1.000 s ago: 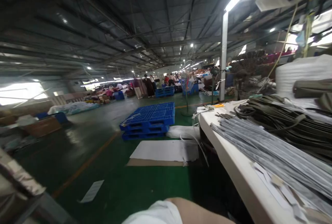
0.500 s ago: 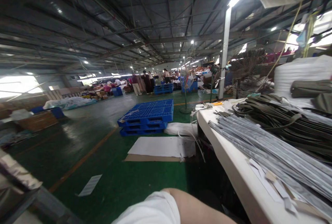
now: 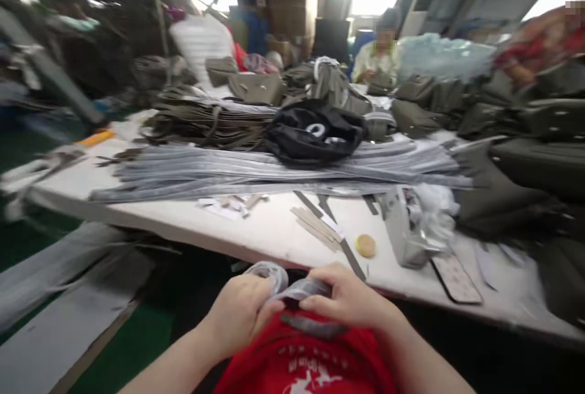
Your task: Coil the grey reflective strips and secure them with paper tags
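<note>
As two bare hands meet at the lower center of the frame, a grey fabric strip (image 3: 307, 288) runs between them, held in the air above a red printed garment (image 3: 315, 366) and just off the near edge of a white surface (image 3: 260, 226). The left hand (image 3: 240, 309) is curled closed around the strip, with a loose loop rising beside its knuckles; the right hand (image 3: 347, 298) pinches the same band between thumb and fingers. The hands are close together but do not appear to touch, and blur hides exactly how the fingertips sit.

The step in hand looks to be gathering or working the strip between both hands. With the band apparently twisted, the next move seems to call for a steady left grip and a light right pinch, so that the loop does not slip free.

Across the middle of the frame, grey strips (image 3: 214, 168) lie in a long bundle, with dark olive straps (image 3: 201, 126) behind them and a black bag (image 3: 292, 138) resting partly over the bundle. Right of center, thin beige strips (image 3: 315, 228) lie near a yellow disc (image 3: 365, 246), and a phone (image 3: 457, 279) lies by the surface's near edge.
</note>
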A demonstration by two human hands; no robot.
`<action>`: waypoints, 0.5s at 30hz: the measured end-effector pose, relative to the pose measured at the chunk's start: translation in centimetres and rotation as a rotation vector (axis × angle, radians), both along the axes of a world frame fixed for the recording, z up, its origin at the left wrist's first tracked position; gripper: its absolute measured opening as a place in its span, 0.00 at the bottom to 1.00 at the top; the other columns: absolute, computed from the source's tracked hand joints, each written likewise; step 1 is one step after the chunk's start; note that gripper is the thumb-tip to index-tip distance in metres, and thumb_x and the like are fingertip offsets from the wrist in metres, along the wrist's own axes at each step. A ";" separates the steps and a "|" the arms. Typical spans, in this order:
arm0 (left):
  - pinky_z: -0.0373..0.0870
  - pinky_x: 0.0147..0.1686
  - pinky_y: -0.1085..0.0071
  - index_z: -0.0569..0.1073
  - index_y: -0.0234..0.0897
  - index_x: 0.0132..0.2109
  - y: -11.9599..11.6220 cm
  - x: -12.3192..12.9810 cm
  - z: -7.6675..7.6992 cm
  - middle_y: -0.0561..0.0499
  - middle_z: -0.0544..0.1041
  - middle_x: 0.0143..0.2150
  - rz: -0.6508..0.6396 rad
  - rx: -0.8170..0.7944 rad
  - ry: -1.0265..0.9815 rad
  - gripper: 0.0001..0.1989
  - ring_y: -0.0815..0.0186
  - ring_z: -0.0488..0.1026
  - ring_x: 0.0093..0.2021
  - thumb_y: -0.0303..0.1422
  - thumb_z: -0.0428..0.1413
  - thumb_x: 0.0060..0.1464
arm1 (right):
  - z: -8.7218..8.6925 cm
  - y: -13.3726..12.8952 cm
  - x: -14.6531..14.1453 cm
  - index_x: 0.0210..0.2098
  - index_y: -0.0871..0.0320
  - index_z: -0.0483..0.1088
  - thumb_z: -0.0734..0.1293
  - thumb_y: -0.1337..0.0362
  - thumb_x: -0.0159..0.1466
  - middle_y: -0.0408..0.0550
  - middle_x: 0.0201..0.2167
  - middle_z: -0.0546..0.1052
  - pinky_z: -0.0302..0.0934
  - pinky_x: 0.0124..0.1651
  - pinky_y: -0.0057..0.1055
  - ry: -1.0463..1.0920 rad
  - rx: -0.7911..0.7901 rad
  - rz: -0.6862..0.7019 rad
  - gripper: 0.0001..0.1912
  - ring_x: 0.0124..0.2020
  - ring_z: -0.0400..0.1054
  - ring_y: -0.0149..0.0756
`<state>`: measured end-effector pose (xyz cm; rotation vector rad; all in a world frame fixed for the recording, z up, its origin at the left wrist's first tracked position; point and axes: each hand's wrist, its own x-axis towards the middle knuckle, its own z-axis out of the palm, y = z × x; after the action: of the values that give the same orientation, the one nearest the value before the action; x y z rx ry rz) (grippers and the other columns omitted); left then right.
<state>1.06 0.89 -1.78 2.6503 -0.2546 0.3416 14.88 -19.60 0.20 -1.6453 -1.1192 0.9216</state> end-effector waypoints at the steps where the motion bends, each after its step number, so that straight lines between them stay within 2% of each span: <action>1: 0.61 0.26 0.72 0.67 0.37 0.28 -0.2 0.2 -0.3 0.51 0.69 0.23 -0.041 -0.056 0.117 0.24 0.66 0.65 0.23 0.41 0.36 0.67 | -0.1 -0.8 0.6 0.32 0.59 0.74 0.69 0.56 0.61 0.43 0.27 0.74 0.60 0.32 0.26 -0.118 0.006 -0.156 0.12 0.29 0.66 0.31; 4: 0.56 0.25 0.74 0.61 0.38 0.25 -0.7 0.4 -0.6 0.54 0.62 0.21 -0.099 -0.224 0.509 0.27 0.69 0.59 0.22 0.44 0.32 0.67 | -1.1 -4.7 1.6 0.34 0.57 0.73 0.65 0.60 0.63 0.48 0.35 0.77 0.62 0.44 0.30 -0.340 0.012 -0.516 0.08 0.38 0.70 0.36; 6: 0.54 0.25 0.74 0.60 0.38 0.25 -0.9 0.7 -0.4 0.55 0.59 0.22 -0.082 -0.277 0.719 0.27 0.69 0.56 0.22 0.48 0.33 0.65 | -2.3 -8.4 2.2 0.30 0.57 0.72 0.62 0.59 0.65 0.48 0.31 0.77 0.62 0.43 0.31 -0.466 -0.066 -0.763 0.12 0.36 0.70 0.38; 8: 0.53 0.25 0.75 0.60 0.37 0.25 -1.0 1.0 0.0 0.55 0.58 0.22 -0.079 -0.306 0.838 0.28 0.70 0.53 0.23 0.51 0.33 0.64 | -3.6 -12.5 3.0 0.26 0.56 0.70 0.60 0.57 0.66 0.49 0.28 0.76 0.61 0.39 0.32 -0.645 -0.251 -1.025 0.16 0.33 0.70 0.40; 10: 0.52 0.25 0.75 0.60 0.37 0.25 -1.1 1.4 0.3 0.55 0.57 0.23 -0.092 -0.333 0.887 0.28 0.70 0.52 0.23 0.52 0.33 0.64 | -4.9 -16.1 4.3 0.28 0.56 0.71 0.59 0.56 0.65 0.51 0.31 0.77 0.60 0.38 0.34 -0.833 -0.500 -1.239 0.15 0.33 0.70 0.42; 12: 0.50 0.24 0.75 0.59 0.37 0.25 -1.4 1.8 0.5 0.55 0.57 0.23 -0.099 -0.354 0.899 0.28 0.70 0.52 0.24 0.52 0.34 0.64 | -6.2 -18.5 6.1 0.37 0.57 0.73 0.60 0.57 0.63 0.55 0.40 0.77 0.60 0.42 0.36 -0.964 -0.731 -1.321 0.13 0.38 0.70 0.46; 15: 0.49 0.24 0.74 0.59 0.37 0.25 -1.9 2.1 0.5 0.55 0.57 0.22 -0.105 -0.360 0.877 0.28 0.70 0.52 0.23 0.52 0.35 0.64 | -8.2 -19.7 9.0 0.52 0.67 0.68 0.62 0.56 0.61 0.65 0.51 0.73 0.59 0.52 0.42 -1.005 -0.926 -1.295 0.25 0.50 0.67 0.55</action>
<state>3.14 -1.05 -1.25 2.1691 -0.0336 -0.7315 23.90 -39.34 -8.04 -3.0746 0.1721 -0.4399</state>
